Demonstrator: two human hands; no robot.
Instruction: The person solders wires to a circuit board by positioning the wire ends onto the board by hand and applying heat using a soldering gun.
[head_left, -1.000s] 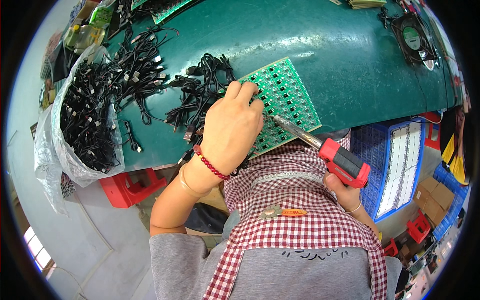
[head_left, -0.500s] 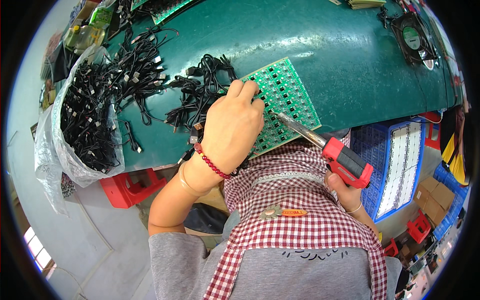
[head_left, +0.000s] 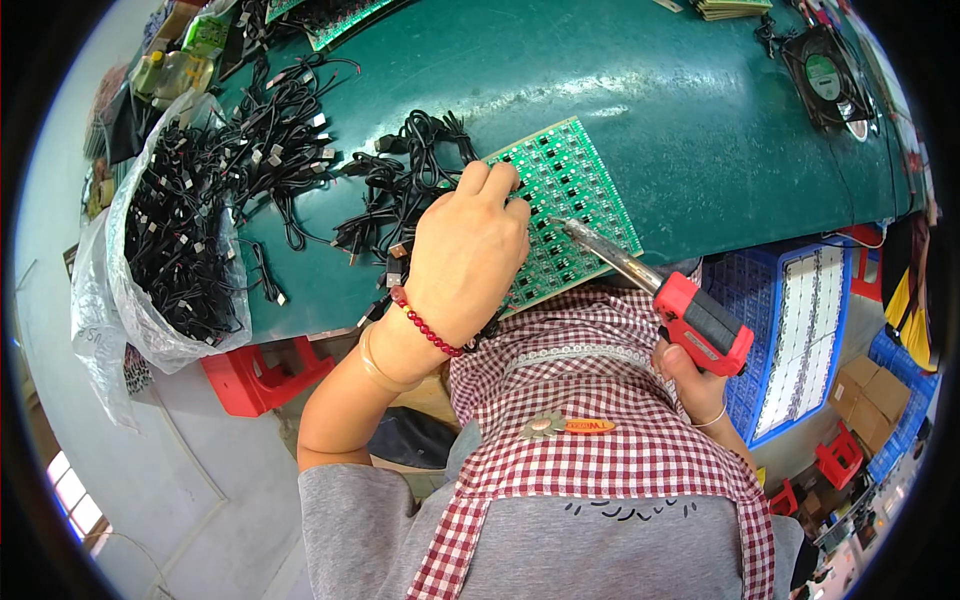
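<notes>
A green circuit board panel [head_left: 585,190] with rows of small black parts lies at the table's near edge. My left hand [head_left: 470,240] rests over its left side, fingers curled and pinched down; whatever is between the fingertips is hidden. In my right hand [head_left: 690,378] is a red and black soldering iron [head_left: 705,325]. Its metal barrel points left across the panel, and the tip is over the middle of the board; whether it touches cannot be told. Black USB cables [head_left: 400,185] lie bunched beside and partly under my left hand.
A clear plastic bag [head_left: 235,300] full of black cables stands on the left of the green table [head_left: 680,120]. A fan [head_left: 825,75] is at the far right. Below the table are a red stool [head_left: 250,385] and a blue crate [head_left: 765,300] with white contents.
The soldering iron has shifted slightly to the right, its tip a little farther from my left fingers. My left hand and the board have barely moved.
</notes>
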